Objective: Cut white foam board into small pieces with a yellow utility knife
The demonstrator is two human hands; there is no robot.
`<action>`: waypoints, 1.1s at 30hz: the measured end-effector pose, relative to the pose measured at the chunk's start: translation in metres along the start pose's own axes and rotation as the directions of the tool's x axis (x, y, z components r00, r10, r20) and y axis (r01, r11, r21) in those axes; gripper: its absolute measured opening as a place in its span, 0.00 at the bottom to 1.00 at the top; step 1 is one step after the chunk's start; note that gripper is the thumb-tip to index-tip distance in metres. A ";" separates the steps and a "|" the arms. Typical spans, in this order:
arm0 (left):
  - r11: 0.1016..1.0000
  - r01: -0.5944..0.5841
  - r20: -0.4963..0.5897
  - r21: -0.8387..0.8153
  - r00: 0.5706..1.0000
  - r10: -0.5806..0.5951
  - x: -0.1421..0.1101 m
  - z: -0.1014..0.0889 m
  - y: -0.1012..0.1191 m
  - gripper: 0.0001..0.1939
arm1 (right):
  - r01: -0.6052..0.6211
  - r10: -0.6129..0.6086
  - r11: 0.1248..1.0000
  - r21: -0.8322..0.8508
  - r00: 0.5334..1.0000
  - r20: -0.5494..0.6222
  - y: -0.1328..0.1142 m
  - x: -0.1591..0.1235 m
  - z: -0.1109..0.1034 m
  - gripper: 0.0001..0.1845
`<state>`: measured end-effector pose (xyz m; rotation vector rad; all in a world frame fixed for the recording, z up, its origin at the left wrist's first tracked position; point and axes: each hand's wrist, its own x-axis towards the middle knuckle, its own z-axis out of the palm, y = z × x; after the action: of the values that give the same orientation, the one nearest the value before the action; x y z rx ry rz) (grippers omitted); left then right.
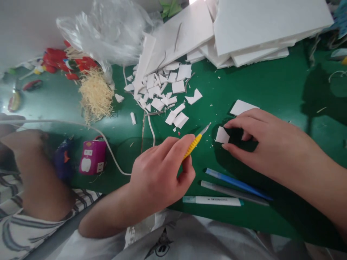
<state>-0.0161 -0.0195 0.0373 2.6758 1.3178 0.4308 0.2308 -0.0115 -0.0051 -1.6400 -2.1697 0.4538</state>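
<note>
My left hand (162,168) is closed around the yellow handle of a craft knife (193,146). The blade points up and to the right, a short way from a small white foam piece (222,135). That piece is pinched between the thumb and fingertips of my right hand (255,131). Behind my right fingers lies a larger white foam rectangle (241,107), partly hidden by them. Loose white foam scraps (157,104) are heaped beyond my left hand on the green tabletop (214,90).
Near the front edge lie a blue pen (235,182), a grey pen (233,192) and a white marker (214,200). White foam boards (271,21) are stacked at the back. Leftward are a cable (112,160), purple box (93,157), straw-like shreds (96,94), plastic bag (108,32) and another person's arm (43,173).
</note>
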 end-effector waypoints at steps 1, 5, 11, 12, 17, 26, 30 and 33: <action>1.000 -0.013 0.007 -0.006 1.000 0.013 0.000 0.000 0.001 0.17 | -0.008 0.008 1.000 -0.010 1.000 -0.004 0.000 0.000 -0.001 0.13; 0.998 -0.058 0.031 -0.030 0.998 0.058 -0.001 0.000 0.005 0.17 | -0.019 0.019 0.999 -0.034 1.000 0.007 -0.001 0.001 -0.005 0.11; 0.994 -0.104 0.064 -0.022 0.992 0.105 -0.003 0.005 0.008 0.20 | -0.051 0.050 0.998 0.029 0.998 0.039 0.004 0.007 -0.004 0.10; 0.993 -0.113 0.070 -0.026 0.991 0.115 -0.003 0.007 0.009 0.20 | -0.058 0.056 0.998 0.035 0.997 0.046 0.005 0.007 -0.003 0.10; 0.991 -0.130 0.079 -0.019 0.988 0.131 -0.001 0.012 0.011 0.20 | -0.063 0.060 0.997 0.053 0.997 0.053 0.006 0.008 -0.002 0.10; 0.988 -0.155 0.076 -0.010 0.985 0.156 -0.002 0.014 0.012 0.20 | -0.064 0.062 0.997 0.050 0.997 0.038 0.003 0.007 0.000 0.10; 0.986 -0.168 0.088 0.015 0.982 0.166 0.000 0.015 0.013 0.20 | -0.079 0.078 0.996 0.048 0.997 0.030 0.004 0.007 0.000 0.11; 0.984 -0.172 0.092 0.037 0.981 0.168 0.001 0.015 0.014 0.20 | -0.042 0.039 0.998 0.039 0.996 0.075 0.006 0.009 -0.001 0.14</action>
<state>-0.0004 -0.0271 0.0267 2.8214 1.0925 0.2999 0.2345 -0.0008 -0.0062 -1.6725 -2.1689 0.5748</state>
